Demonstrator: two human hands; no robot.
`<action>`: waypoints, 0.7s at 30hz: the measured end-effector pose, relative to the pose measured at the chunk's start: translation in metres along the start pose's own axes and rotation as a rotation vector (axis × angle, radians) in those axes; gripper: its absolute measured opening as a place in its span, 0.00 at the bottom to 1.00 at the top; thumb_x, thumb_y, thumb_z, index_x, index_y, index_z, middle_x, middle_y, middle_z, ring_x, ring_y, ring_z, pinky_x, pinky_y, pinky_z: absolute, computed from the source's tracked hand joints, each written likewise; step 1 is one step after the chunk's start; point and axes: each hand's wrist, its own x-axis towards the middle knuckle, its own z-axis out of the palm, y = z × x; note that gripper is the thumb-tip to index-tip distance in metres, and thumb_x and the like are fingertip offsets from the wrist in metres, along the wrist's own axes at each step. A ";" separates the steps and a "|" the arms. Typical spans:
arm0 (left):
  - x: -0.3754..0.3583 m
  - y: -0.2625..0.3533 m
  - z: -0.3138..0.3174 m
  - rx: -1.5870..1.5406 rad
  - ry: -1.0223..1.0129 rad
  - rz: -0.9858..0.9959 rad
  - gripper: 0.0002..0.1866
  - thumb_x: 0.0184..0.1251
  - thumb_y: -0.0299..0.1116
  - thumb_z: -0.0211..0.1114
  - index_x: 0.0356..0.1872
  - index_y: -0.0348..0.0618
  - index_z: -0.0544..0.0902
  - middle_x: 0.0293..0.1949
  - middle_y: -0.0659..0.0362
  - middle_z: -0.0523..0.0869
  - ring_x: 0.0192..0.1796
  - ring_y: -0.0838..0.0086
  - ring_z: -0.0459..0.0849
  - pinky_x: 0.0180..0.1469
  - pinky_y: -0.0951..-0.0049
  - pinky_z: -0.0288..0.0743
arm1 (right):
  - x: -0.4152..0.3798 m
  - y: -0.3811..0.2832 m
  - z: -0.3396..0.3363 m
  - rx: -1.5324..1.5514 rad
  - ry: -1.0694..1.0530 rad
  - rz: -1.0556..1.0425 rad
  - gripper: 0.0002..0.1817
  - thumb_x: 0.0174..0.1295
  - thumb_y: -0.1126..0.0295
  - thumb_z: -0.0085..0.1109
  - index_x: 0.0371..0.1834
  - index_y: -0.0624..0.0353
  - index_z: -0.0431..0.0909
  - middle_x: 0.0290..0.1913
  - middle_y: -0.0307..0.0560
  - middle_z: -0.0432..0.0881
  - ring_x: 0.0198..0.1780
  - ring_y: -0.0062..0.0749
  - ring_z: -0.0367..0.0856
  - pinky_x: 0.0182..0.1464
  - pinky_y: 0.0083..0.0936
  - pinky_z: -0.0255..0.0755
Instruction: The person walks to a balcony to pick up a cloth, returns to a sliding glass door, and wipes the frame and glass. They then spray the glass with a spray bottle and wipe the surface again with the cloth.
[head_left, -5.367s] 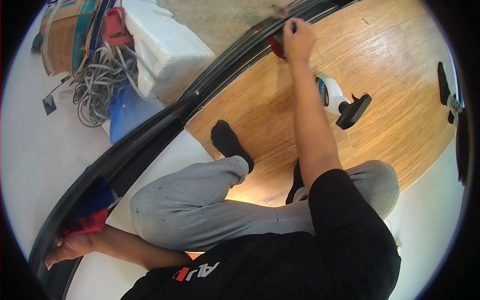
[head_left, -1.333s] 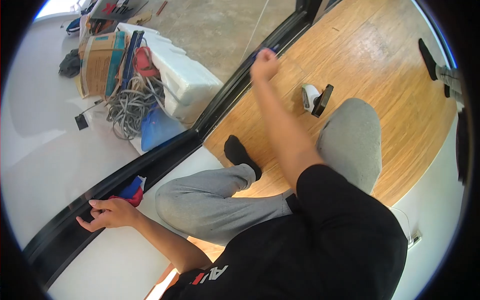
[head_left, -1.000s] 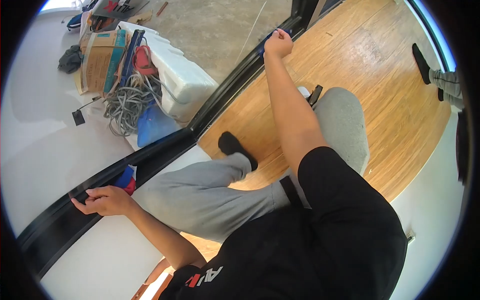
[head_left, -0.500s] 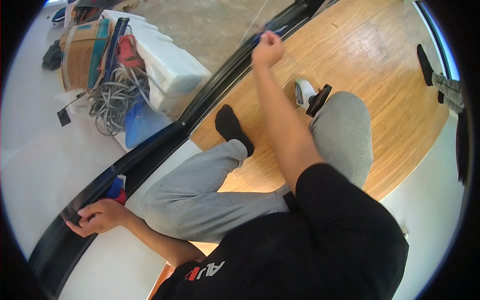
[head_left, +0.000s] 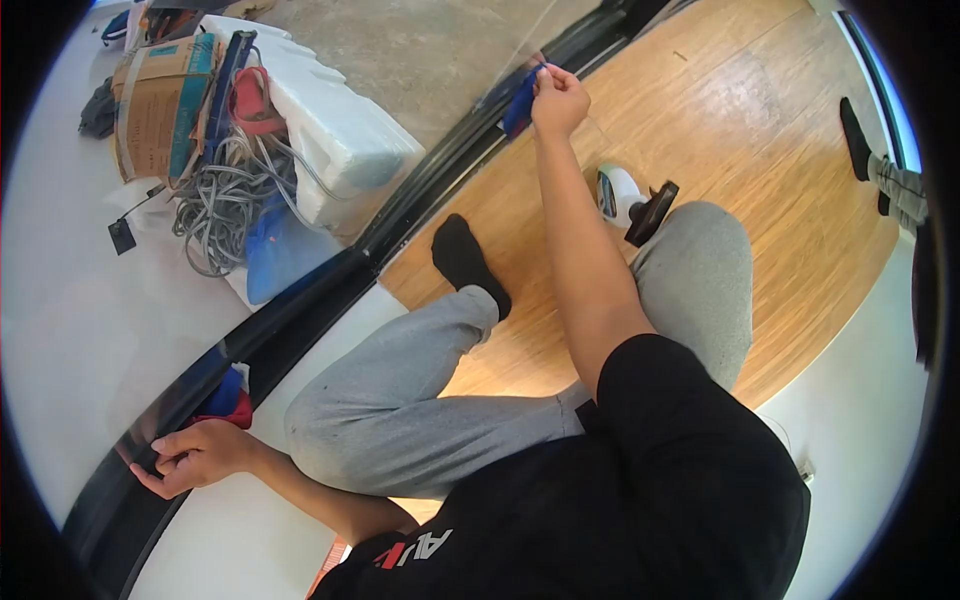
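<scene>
My right hand (head_left: 560,103) pinches a dark blue cloth (head_left: 520,108) against the lower black frame (head_left: 440,178) of the glass panel. At the lower left, my left hand (head_left: 197,460) rests at the same black frame, index finger stretched toward the glass, the others partly curled, nothing in it. A red and blue cloth (head_left: 234,405) lies on the frame just above that hand. Near my right knee, a white spray bottle (head_left: 622,194) with a dark trigger head (head_left: 652,213) stands on the wooden floor.
Behind the glass sit a cardboard box (head_left: 158,110), a white foam block (head_left: 350,140), a coil of grey cable (head_left: 220,205) and a blue plastic bag (head_left: 280,245). My socked foot (head_left: 463,252) is beside the frame. Another person's leg (head_left: 895,180) shows at far right.
My right hand has moved slightly right, and more of the blue cloth shows beneath its fingers. My left hand has stayed at about the same place on the frame.
</scene>
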 end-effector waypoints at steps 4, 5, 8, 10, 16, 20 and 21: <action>0.002 0.004 -0.002 -0.059 -0.026 -0.060 0.21 0.80 0.34 0.52 0.66 0.31 0.65 0.21 0.69 0.63 0.22 0.80 0.64 0.31 0.78 0.65 | -0.015 -0.011 -0.005 0.078 -0.027 0.045 0.04 0.63 0.80 0.65 0.39 0.68 0.84 0.30 0.44 0.86 0.29 0.22 0.83 0.34 0.19 0.78; 0.001 0.006 0.001 -0.050 -0.009 -0.057 0.21 0.80 0.33 0.52 0.66 0.31 0.65 0.21 0.69 0.63 0.22 0.80 0.64 0.31 0.78 0.65 | -0.033 -0.025 -0.006 0.048 -0.039 -0.001 0.04 0.63 0.80 0.65 0.39 0.68 0.84 0.30 0.44 0.86 0.29 0.22 0.83 0.34 0.19 0.79; 0.000 -0.001 -0.001 -0.034 -0.016 -0.027 0.21 0.79 0.33 0.52 0.66 0.32 0.65 0.21 0.69 0.62 0.22 0.80 0.64 0.30 0.78 0.65 | -0.050 -0.027 -0.004 0.068 -0.021 0.026 0.04 0.63 0.80 0.66 0.39 0.68 0.84 0.30 0.44 0.86 0.29 0.23 0.84 0.34 0.19 0.81; 0.001 0.000 0.000 -0.039 -0.005 -0.017 0.20 0.79 0.32 0.52 0.65 0.32 0.65 0.21 0.69 0.62 0.23 0.80 0.64 0.30 0.78 0.64 | -0.032 -0.017 -0.005 0.024 -0.062 0.063 0.04 0.62 0.80 0.66 0.39 0.67 0.84 0.30 0.44 0.86 0.29 0.23 0.84 0.34 0.20 0.81; 0.002 0.009 0.000 -0.079 -0.007 -0.097 0.20 0.79 0.31 0.52 0.65 0.34 0.65 0.22 0.68 0.64 0.24 0.79 0.64 0.32 0.77 0.64 | -0.048 -0.011 -0.007 0.007 -0.034 -0.098 0.03 0.62 0.79 0.65 0.37 0.67 0.84 0.30 0.46 0.87 0.28 0.23 0.84 0.34 0.23 0.78; 0.002 0.008 -0.001 -0.085 -0.005 -0.113 0.21 0.78 0.31 0.52 0.66 0.34 0.65 0.22 0.68 0.63 0.24 0.79 0.64 0.32 0.78 0.65 | -0.033 -0.021 0.002 0.112 -0.074 -0.069 0.03 0.63 0.79 0.64 0.38 0.69 0.84 0.30 0.46 0.87 0.29 0.25 0.85 0.34 0.22 0.81; 0.001 0.010 0.001 -0.095 0.000 -0.127 0.20 0.78 0.31 0.53 0.66 0.34 0.65 0.22 0.68 0.63 0.24 0.79 0.64 0.33 0.78 0.65 | -0.033 -0.024 0.003 0.126 -0.072 -0.096 0.03 0.63 0.80 0.64 0.38 0.69 0.84 0.30 0.46 0.86 0.29 0.25 0.85 0.34 0.22 0.82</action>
